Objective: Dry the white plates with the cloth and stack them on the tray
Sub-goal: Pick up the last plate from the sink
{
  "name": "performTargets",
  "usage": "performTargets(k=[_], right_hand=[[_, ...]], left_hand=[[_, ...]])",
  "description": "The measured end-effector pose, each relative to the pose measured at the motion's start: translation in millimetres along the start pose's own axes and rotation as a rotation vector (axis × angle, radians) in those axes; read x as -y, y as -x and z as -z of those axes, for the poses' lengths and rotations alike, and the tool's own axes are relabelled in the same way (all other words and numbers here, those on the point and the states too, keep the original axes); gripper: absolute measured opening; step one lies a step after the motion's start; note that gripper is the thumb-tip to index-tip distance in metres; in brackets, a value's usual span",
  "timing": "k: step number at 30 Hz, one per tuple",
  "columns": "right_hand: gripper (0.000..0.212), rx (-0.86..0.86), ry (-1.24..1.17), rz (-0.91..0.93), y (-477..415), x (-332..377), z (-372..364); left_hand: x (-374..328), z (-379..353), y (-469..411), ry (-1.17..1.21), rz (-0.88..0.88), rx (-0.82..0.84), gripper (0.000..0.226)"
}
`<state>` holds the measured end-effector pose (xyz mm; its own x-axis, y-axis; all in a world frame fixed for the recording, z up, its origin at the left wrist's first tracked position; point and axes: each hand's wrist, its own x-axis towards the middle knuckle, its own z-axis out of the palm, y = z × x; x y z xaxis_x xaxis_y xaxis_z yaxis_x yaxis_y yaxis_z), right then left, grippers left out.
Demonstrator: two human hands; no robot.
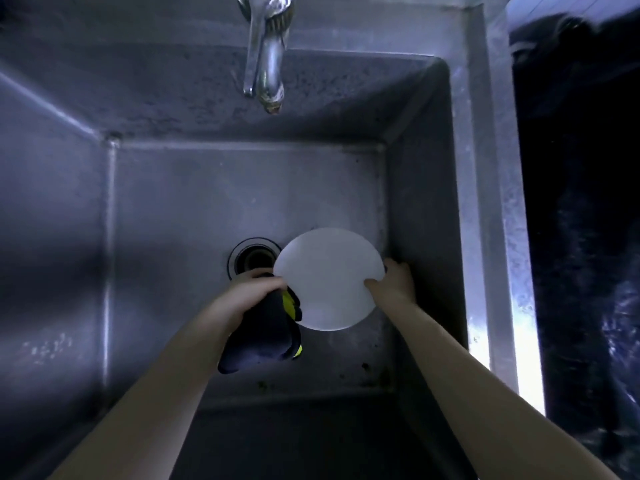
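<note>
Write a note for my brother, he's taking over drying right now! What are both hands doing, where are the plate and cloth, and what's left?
Left hand: grips the dark cloth with the yellow trim, at the plate's left edge.
Right hand: holds the white plate by its right edge, thumb on the face.
Where: the plate is held over the sink, beside the drain, below the tap.
Done: no stacked plates are in view, and I cannot tell if this plate is dry.
Left: wipe this plate, then put it on the tray, which is out of view.
</note>
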<state>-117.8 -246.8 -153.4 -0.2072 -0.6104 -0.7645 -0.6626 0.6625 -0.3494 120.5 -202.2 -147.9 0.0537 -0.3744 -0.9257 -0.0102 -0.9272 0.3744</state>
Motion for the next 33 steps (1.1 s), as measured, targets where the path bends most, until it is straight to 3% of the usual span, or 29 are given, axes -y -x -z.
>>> performTargets(k=[7,15,20,24,26,30,33], right_hand=[[0.055,0.123,-0.476,0.038,54.1,12.5,12.2],[0.044,0.036,-0.498,0.151,116.0,41.5,28.5],[0.043,-0.044,-0.451,0.358,166.2,39.5,55.5],[0.018,-0.064,-0.546,0.430,210.2,23.5,75.5],[0.020,-0.068,-0.603,0.465,230.8,17.3,82.5],[0.025,-0.054,-0.683,0.567,266.9,14.1,89.9],[0.025,-0.052,-0.701,0.620,287.7,14.8,95.0]], left_hand=[[10.5,14.1,44.4,0.062,0.085,0.018,0.027],[20.0,19.6,107.6,0.130,0.049,-0.060,0.024],[14.4,22.7,168.5,0.196,-0.149,-0.197,0.042],[0.2,23.8,233.9,0.144,-0.452,-0.389,0.029],[-6.7,21.0,263.8,0.081,-0.576,-0.459,0.029],[-9.9,13.4,306.8,-0.033,-0.812,-0.453,0.050],[-9.3,12.1,327.6,0.107,-0.945,-0.476,0.054]])
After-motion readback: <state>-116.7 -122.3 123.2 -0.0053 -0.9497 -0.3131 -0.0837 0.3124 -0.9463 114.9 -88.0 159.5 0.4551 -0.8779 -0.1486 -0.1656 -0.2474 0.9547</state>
